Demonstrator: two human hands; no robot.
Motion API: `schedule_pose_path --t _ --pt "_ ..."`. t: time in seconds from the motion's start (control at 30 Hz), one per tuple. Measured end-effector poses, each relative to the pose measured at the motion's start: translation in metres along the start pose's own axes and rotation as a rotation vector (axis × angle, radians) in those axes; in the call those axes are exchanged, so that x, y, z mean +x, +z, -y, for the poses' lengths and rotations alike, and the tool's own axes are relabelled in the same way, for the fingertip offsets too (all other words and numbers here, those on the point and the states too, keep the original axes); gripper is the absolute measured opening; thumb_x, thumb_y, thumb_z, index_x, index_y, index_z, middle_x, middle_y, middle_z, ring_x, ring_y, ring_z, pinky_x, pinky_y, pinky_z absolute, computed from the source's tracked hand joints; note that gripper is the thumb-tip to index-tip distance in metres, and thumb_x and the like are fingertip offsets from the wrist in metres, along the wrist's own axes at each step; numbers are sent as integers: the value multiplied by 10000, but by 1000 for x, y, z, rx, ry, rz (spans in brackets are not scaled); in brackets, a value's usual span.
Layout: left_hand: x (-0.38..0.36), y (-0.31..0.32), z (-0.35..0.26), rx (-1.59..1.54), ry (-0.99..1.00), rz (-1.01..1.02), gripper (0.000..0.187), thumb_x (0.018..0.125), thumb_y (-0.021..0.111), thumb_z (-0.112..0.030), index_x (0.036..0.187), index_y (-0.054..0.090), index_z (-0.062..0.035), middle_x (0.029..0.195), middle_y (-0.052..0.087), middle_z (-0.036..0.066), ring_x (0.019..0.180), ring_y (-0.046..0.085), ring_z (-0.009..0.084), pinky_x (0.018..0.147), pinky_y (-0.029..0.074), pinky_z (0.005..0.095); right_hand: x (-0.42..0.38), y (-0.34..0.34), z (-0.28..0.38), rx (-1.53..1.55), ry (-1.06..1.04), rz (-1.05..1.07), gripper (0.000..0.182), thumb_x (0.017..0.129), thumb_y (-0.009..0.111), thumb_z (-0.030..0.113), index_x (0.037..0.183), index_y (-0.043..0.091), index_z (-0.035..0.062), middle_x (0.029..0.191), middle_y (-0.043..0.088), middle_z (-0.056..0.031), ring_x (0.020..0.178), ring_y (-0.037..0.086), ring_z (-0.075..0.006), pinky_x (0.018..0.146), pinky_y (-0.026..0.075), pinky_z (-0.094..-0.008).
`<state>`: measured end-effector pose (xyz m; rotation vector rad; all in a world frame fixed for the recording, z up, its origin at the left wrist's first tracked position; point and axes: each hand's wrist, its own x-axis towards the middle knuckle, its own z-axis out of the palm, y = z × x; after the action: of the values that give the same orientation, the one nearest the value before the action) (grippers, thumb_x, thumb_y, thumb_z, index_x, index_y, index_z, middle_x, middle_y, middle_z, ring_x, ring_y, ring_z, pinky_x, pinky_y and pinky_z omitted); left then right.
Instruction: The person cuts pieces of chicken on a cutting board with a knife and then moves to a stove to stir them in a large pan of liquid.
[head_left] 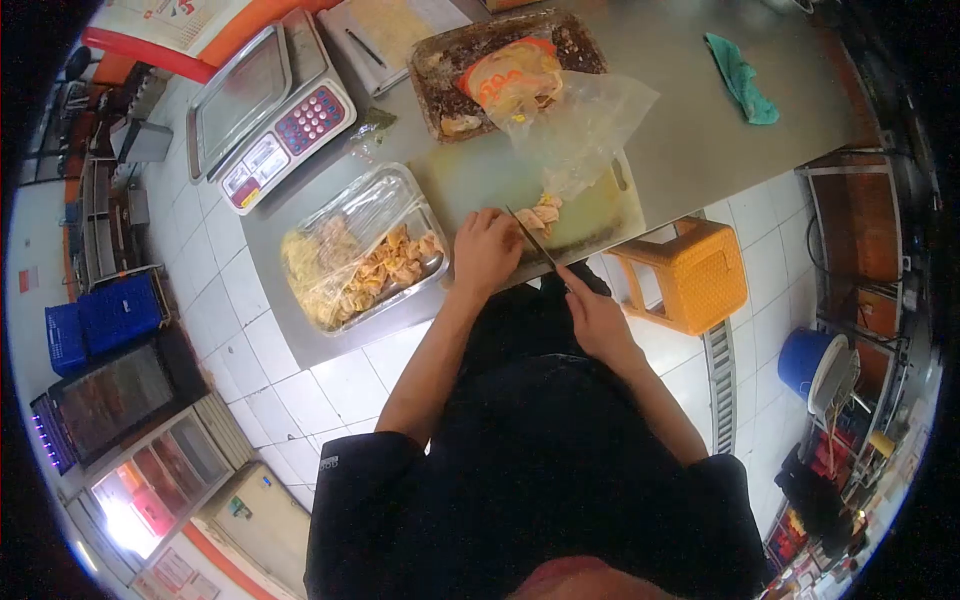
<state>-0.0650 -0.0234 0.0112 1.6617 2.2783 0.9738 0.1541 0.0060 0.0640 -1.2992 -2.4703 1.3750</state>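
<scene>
The meat (541, 214) lies on the board (475, 168), just to the right of the left hand (487, 247) and ahead of the right hand (602, 318), a little to that hand's left; the left fingers are the nearer. Between the left fingers and the meat runs the knife (531, 240), its long axis slanting from the right fingers forward and leftward, so the tip points away from the body, beside the left fingertips. The right fingers are wrapped narrowly round the handle. The left fingers are bent down at the board's near left part; whether they pin a piece beneath them I cannot tell. Beyond the fingers, clear plastic (590, 125) spreads over the board's far part, and past it sits the tray (432, 85) with an orange-printed bag (510, 75). To the left of the left fingers stands the film-covered tub (425, 202) of pale shreds and orange-brown pieces, with the scale (325, 110) farther off that way. Well ahead and right of the right fingers, a green cloth (742, 82) lies on the worktop (680, 150).
</scene>
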Motion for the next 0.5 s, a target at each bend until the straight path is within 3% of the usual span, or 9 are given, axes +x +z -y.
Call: schedule_pose_path --t 0.17,0.37,0.43,0.5 --pt "-5 10 11 -87 22 38 86 713 698 -98 797 698 -80 919 670 56 840 586 295 762 485 411 12 7 4 17 57 80 460 1000 431 227 1455 368 227 795 637 -282 764 624 -479 703 484 -566" --pt "-3 11 10 -117 13 71 73 707 697 -82 777 697 -62 900 674 70 817 591 288 756 487 384 58 33 0 -24 4 -12 448 994 439 242 1437 376 260 785 634 -283 755 618 -488 700 488 -576" --pt "-4 9 9 -104 -67 160 124 722 693 -88 837 704 -43 975 683 86 913 597 312 836 488 401 66 40 -1 -47 -36 -48 442 991 445 239 1426 383 278 780 633 -285 741 622 -483 694 492 -577" --pt "-4 6 6 -99 -55 130 103 721 688 -83 817 699 -50 940 674 90 887 593 312 806 487 409 52 38 -6 -57 -27 -37 443 992 442 240 1430 380 279 776 633 -285 733 625 -479 693 495 -575"
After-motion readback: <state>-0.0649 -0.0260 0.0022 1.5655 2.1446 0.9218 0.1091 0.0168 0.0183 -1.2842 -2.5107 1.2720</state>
